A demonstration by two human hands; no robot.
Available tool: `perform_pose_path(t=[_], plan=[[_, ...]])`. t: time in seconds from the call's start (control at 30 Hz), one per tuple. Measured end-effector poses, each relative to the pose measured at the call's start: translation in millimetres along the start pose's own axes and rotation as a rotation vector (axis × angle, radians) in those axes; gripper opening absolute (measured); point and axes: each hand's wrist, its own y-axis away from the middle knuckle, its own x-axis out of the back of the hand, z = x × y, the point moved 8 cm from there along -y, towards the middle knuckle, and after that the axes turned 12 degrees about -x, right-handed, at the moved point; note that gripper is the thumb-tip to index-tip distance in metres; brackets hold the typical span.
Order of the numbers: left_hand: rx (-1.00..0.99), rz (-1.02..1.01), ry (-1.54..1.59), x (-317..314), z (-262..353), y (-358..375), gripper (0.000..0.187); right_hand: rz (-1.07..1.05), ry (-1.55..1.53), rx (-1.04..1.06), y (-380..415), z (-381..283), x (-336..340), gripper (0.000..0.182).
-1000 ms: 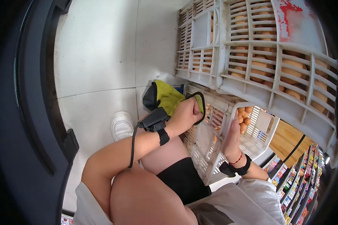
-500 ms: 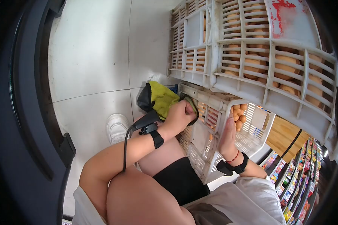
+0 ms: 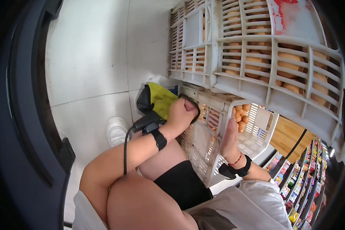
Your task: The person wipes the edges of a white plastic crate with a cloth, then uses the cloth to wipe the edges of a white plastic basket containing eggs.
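Note:
My left hand [image 3: 181,111] is closed around a yellow-green cloth [image 3: 160,100] with dark edging. Part of the cloth hangs down to the left, while its dark-edged end lies against the side of a white slatted plastic crate [image 3: 204,143]. Against the rim of that crate, my right hand [image 3: 229,141] rests flat with its fingers stretched out. Several round brown eggs [image 3: 241,115] show inside the crate, just beyond my right fingertips. Both wrists wear black straps, and the left one carries a small device with a cable.
Larger white crates [image 3: 253,69] filled with brown round items stand at the upper right. A shelf of colourful packets [image 3: 301,184] is at the lower right, by a wooden surface [image 3: 291,134]. Light floor tiles [image 3: 90,57] and a white shoe [image 3: 117,131] lie left.
My left hand has shifted slightly on the crate's side with the cloth, its fingers turning a little. My right hand keeps its place on the rim. The whole view has drifted slightly.

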Motion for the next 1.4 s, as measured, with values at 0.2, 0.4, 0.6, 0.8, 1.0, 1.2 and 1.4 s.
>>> perform_pose_path(t=[0.2,0.4,0.6,0.8,1.0,1.2,1.4], plan=[[0.02,0.044,0.205,2.1,-2.7,-6.8,0.011,-0.025,0.335,0.106,0.6,-9.7,2.5,0.055],[0.094,-0.059,0.074,-0.2,-5.9,8.0,0.015,-0.019,0.367,0.157,-0.7,-18.6,-1.5,0.054],[0.023,0.087,0.232,4.9,-2.8,-9.6,0.011,-0.003,0.336,0.146,0.4,-19.4,-2.7,0.053],[0.187,-0.131,0.115,-2.3,-3.0,9.3,0.012,-0.009,0.331,0.154,-1.1,-19.7,-2.8,0.053],[0.139,0.059,0.334,5.8,2.6,-8.8,0.012,-0.014,0.302,0.159,-0.6,-21.3,-4.3,0.053],[0.324,-0.067,0.333,-5.5,-7.4,16.6,0.008,0.005,0.298,0.137,-1.8,-16.4,-1.3,0.054],[0.14,0.067,0.384,3.5,1.3,-7.1,0.009,0.023,0.246,0.106,-0.3,-11.3,1.6,0.054]])
